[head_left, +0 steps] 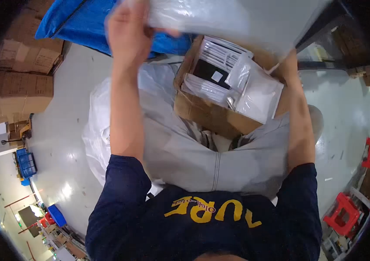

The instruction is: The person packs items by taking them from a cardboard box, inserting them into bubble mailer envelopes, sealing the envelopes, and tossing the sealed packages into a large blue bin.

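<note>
My left hand (128,30) is closed on the edge of a clear plastic bag (198,15), lifted above an open cardboard box and smeared by motion. My right hand (290,67) is over the box's right side, beside a blurred pale sheet-like surface (285,26); its fingers are too smeared to make out. Between my knees stands the cardboard box (206,114). Inside it are several white packets (224,54) in a row and a black packet (204,71) with a white label. Clear-wrapped white packets (259,95) lie loosely on top at the right.
A large translucent plastic bag (95,117) lies beside my left leg. Blue sheeting (76,26) is spread beyond the box. Cardboard cartons (19,87) are stacked at the far left. Red plastic stools (341,213) stand at the right, and a blue crate (27,163) is farther left.
</note>
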{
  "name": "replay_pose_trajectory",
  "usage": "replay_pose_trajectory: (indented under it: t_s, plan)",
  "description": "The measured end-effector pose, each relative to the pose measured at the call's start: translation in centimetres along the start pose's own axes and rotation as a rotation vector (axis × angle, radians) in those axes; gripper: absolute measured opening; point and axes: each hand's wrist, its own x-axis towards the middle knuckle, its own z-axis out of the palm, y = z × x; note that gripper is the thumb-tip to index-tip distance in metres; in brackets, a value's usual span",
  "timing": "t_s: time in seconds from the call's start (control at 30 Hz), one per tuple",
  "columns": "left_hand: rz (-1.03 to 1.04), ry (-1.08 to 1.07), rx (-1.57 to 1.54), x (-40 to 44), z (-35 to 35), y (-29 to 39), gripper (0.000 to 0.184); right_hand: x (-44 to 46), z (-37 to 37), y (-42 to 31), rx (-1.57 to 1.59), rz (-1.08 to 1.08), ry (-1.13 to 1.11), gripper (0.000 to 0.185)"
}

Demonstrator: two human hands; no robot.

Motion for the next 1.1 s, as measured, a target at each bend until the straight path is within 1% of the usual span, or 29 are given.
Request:
replay_pose_trajectory:
  t_s: [0.03,0.07,0.1,0.17,0.23,0.27,0.33,0.37,0.4,0.43,0.5,0.53,0.57,0.63,0.67,0.7,0.73,0.77,0.83,0.9,0.93,1.0,1.07,1.1]
  plan:
    - [0.061,0.09,-0.191,1.9,-0.6,0.4,0.029,0.2,0.5,1.2,-0.001,-0.001,-0.004,0.027]
    - [0.126,0.181,-0.382,4.1,-1.7,0.9,0.035,0.4,1.3,2.5,-0.075,0.018,-0.067,0.029]
    - [0.127,0.187,-0.382,6.1,-4.1,0.9,0.035,0.4,2.2,3.7,-0.151,0.037,-0.13,0.031]
    - [0.125,-0.288,-0.612,9.9,-9.7,1.1,0.042,0.1,3.3,5.9,-0.307,0.081,-0.254,0.034]
    - [0.19,-0.343,-0.676,13.0,-12.6,1.0,0.042,-0.8,3.6,6.2,-0.505,0.028,-0.475,0.044]
    - [0.181,-0.344,-0.688,13.9,-13.8,1.3,0.042,-1.1,3.7,7.4,-0.513,0.04,-0.473,0.044]
    - [0.157,0.044,-0.669,15.1,-15.6,1.6,0.039,-1.8,4.2,9.4,-0.449,0.041,-0.69,0.048]
    - [0.159,-0.168,-0.671,15.0,-14.8,1.6,0.037,-2.3,4.4,9.5,-0.45,0.05,-0.698,0.048]
    - [0.165,-0.383,-0.667,14.5,-13.5,1.7,0.036,-2.9,5.0,8.9,-0.568,0.063,-0.684,0.047]
    - [0.161,-0.384,-0.666,12.7,-10.8,1.4,0.036,-3.5,5.8,8.1,-0.684,0.074,-0.666,0.045]
    - [-0.088,0.146,-0.413,8.5,-5.8,-0.9,0.033,-4.3,6.6,6.7,-0.918,0.094,-0.619,0.042]
    - [-0.246,0.176,-0.271,7.2,-5.5,-2.6,0.033,-4.8,6.5,7.0,-0.918,0.094,-0.618,0.042]
    - [-0.303,0.1,-0.219,4.3,-3.3,-2.9,0.039,-5.6,6.5,7.8,-0.988,0.085,-0.634,0.04]
    - [-0.414,0.04,0.105,2.0,1.0,-4.5,0.046,-7.1,6.6,9.8,-1.122,0.067,-0.663,0.035]
    - [-0.446,-0.15,-0.179,1.5,-1.1,-6.5,0.048,-7.5,6.5,10.3,-1.189,0.059,-0.678,0.033]
    - [-0.463,-0.045,-0.041,0.6,0.3,-6.2,0.042,-7.4,6.5,10.7,-1.189,0.056,-0.68,0.033]
    - [-0.478,0.063,0.095,-0.3,1.8,-5.9,0.036,-6.6,6.6,10.9,-1.12,0.038,-0.682,0.031]
    - [-0.476,0.072,0.092,-0.6,1.5,-6.2,0.036,-5.4,6.6,11.0,-1.054,0.019,-0.684,0.029]
    - [-0.427,-0.088,0.173,-1.1,0.3,-8.2,0.043,-3.3,6.8,11.0,-0.921,-0.027,-0.682,0.025]
    - [-0.407,-0.249,0.235,-1.3,0.1,-11.1,0.052,-2.5,7.3,7.7,-0.619,-0.071,-0.489,0.018]
    - [-0.406,-0.242,0.238,-1.5,0.2,-13.7,0.052,-2.1,7.2,5.1,-0.617,-0.077,-0.494,0.018]
    - [-0.153,-0.374,0.519,-3.4,1.0,-18.6,0.062,-2.5,7.0,0.2,-0.221,-0.367,-0.431,0.019]
    - [-0.177,-0.429,0.738,-5.8,1.7,-20.6,0.06,-3.3,7.2,-3.4,-0.155,-0.371,-0.429,0.018]
    - [-0.17,-0.421,0.744,-6.0,1.5,-20.8,0.06,-3.5,7.2,-4.9,-0.098,-0.373,-0.415,0.018]
